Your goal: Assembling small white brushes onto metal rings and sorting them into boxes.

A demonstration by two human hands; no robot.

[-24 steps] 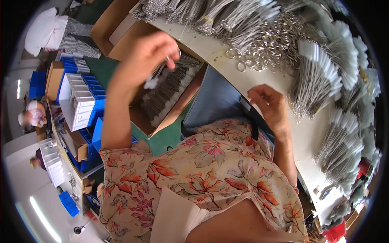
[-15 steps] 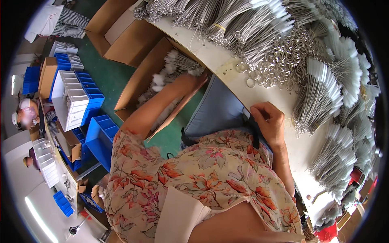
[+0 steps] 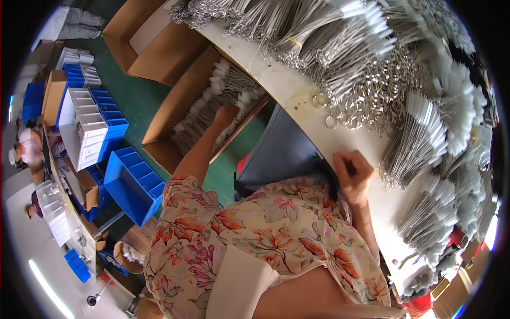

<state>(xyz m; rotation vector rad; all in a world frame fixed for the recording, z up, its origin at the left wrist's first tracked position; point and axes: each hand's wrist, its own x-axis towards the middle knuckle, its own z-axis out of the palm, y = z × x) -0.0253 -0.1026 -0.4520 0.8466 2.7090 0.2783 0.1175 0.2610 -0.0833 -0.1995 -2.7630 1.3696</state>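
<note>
Reaching the left hand deep into the brown cardboard box of white-tagged wire bundles works best with a whole-bundle grab; its finger state cannot be told, while the right hand rests curled beside the box on the pale table edge.

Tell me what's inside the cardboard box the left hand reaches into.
The cardboard box holds bundled grey metal pieces with white ends. The left hand rests on them; lower layers and the bottom are covered.

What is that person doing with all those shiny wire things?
A person in a flowery top sits at a white table piled with bundles of thin metal wires with rings. Their left hand reaches down into a cardboard box on the floor, full of the same white-tipped wires. Their right hand rests curled at the table's edge. Blue bins stand nearby.
</note>
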